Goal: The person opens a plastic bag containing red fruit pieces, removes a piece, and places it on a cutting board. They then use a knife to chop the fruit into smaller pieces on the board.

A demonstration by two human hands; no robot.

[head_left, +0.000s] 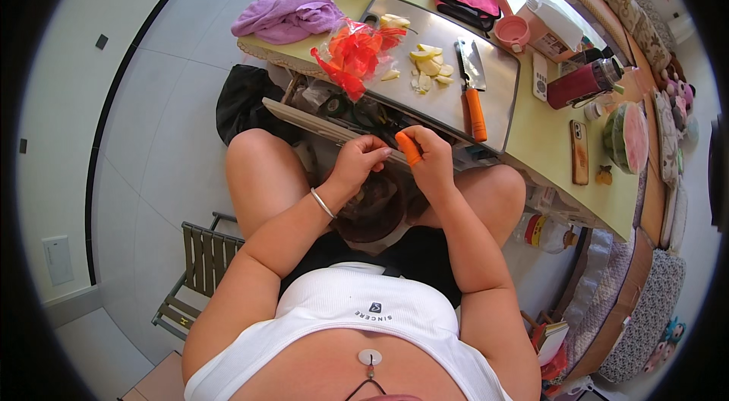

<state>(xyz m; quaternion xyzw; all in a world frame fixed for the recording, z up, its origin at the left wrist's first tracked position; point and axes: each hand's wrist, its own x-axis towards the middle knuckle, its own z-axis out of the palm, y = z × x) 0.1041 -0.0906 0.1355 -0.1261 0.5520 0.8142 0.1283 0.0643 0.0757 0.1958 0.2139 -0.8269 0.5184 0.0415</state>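
My right hand [431,162] is closed around a short, smooth orange thing [408,149]; its kind is not clear. Close by on the left, my left hand [361,165] has thumb and fingers pinched together, and whatever is between them is too small to make out. Both hands hover over a dark bin [370,211] between my knees, in front of a pulled-out drawer [319,124]. Beyond them, a metal cutting board [425,25] bears pale yellow cut pieces [429,63], a knife [472,89] with an orange handle and a crumpled red and clear plastic bag [355,55].
A purple cloth [288,17] lies at the table's left corner. On the right are a maroon flask [581,83], a phone [579,152], a cut watermelon [626,137] and a pink cup [512,31]. A folding stool [203,260] stands at left on the floor.
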